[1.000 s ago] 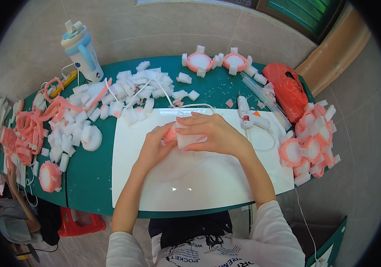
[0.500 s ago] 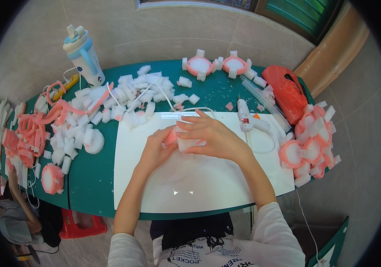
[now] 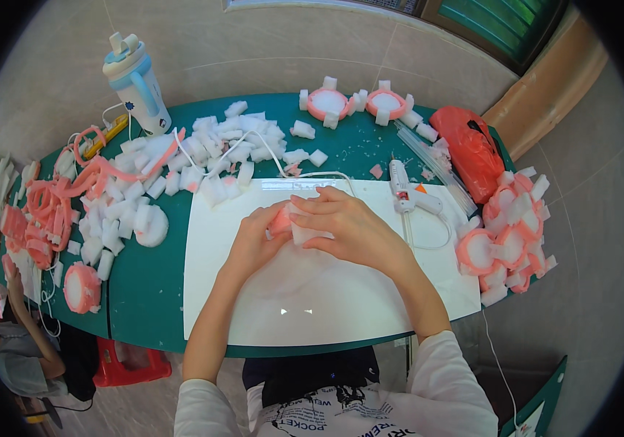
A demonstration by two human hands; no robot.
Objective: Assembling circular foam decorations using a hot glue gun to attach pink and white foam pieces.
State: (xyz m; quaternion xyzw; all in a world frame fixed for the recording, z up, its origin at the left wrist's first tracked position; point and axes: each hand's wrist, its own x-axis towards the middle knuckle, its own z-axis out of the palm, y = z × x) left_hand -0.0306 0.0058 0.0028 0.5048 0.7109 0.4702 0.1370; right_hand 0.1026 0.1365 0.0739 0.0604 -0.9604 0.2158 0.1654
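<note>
Over the white board [image 3: 268, 313], my left hand [image 3: 254, 237] is closed on a pink foam piece [image 3: 280, 221], probably a ring, mostly hidden by my fingers. My right hand [image 3: 348, 226] grips a white foam block [image 3: 308, 232] against its right side. Whether the two are stuck together cannot be seen. To the right of my right hand, a white glue gun [image 3: 400, 188] lies on the board with its cable looped beside it. Loose white foam blocks [image 3: 214, 191] reach the board's far left corner.
Pink rings with white blocks stand at the back [image 3: 328, 104] and in a right-hand pile [image 3: 501, 244]. A red plastic bag [image 3: 465, 149] and clear glue sticks [image 3: 436, 167] lie nearby. Left are pink foam strips [image 3: 50, 211], a tall bottle [image 3: 137, 87] and another person's arm [image 3: 28, 313].
The fingers of my right hand have come down closer over the white block. Both hands keep the foam at nearly the same spot. The view has shifted slightly.
</note>
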